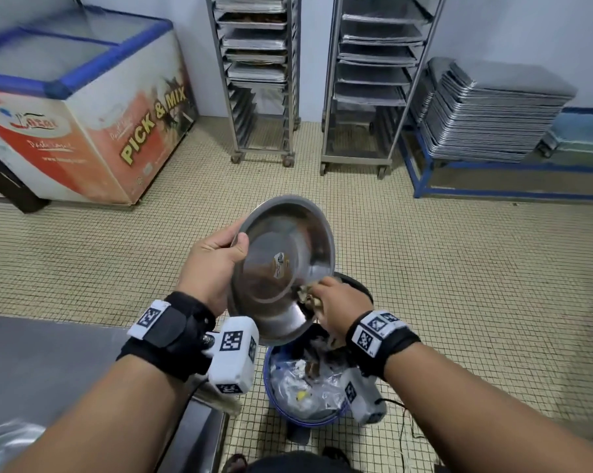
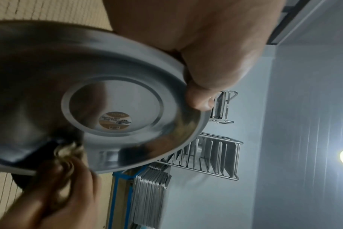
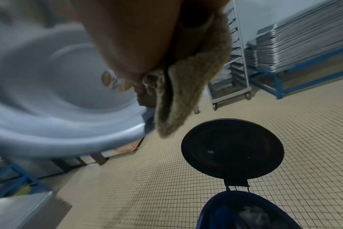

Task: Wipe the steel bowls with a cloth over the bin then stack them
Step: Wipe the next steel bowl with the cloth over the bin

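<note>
A shallow steel bowl [image 1: 281, 264] with a round sticker on its bottom is held tilted above the blue bin [image 1: 305, 387]. My left hand [image 1: 216, 264] grips the bowl's left rim, thumb over the edge; in the left wrist view the bowl [image 2: 112, 108] fills the frame under the left hand [image 2: 202, 86]. My right hand [image 1: 339, 307] holds a bunched brownish cloth [image 1: 310, 298] against the bowl's lower right inner wall. The right wrist view shows the cloth [image 3: 178, 96] hanging from the right hand [image 3: 137, 58], next to the blurred bowl [image 3: 59, 96].
The bin holds crumpled plastic waste, and its black lid [image 3: 232, 148] stands open behind it. A steel counter [image 1: 49, 363] is at my lower left. Beyond are a chest freezer [image 1: 83, 107], two tray racks [image 1: 257, 76] and a stack of steel trays [image 1: 493, 110] on a blue frame.
</note>
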Action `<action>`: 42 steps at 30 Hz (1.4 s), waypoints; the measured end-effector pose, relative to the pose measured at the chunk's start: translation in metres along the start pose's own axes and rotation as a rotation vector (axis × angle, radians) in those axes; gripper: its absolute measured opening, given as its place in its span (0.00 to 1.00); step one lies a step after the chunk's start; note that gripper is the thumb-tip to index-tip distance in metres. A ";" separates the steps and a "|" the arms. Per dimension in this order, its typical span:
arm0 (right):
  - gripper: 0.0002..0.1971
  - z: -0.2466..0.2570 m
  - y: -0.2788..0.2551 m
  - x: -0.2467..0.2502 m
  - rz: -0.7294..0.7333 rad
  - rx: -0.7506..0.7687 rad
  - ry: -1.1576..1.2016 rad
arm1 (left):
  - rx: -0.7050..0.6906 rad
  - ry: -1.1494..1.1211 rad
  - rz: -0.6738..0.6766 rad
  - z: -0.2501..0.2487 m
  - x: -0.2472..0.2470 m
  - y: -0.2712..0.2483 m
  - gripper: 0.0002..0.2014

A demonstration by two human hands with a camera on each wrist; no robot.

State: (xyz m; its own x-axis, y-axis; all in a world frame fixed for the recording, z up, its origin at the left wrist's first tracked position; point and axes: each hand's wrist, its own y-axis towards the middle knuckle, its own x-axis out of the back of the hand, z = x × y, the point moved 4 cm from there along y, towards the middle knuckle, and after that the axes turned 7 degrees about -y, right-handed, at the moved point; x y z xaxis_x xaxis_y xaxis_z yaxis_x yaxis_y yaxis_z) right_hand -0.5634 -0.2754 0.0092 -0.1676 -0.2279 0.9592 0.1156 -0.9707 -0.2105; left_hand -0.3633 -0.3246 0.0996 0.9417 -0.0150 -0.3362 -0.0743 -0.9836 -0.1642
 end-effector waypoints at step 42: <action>0.11 -0.039 -0.012 0.029 -0.409 -0.448 1.233 | 0.260 0.098 0.037 0.000 0.038 -0.005 0.12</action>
State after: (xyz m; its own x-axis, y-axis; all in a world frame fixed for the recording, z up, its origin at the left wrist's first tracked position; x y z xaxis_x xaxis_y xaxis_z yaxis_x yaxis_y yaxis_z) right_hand -0.6074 -0.2730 0.0320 -0.8933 0.3870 0.2287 -0.4352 -0.8718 -0.2248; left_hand -0.3267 -0.3205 0.0876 0.9630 -0.0795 -0.2573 -0.1788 -0.9034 -0.3899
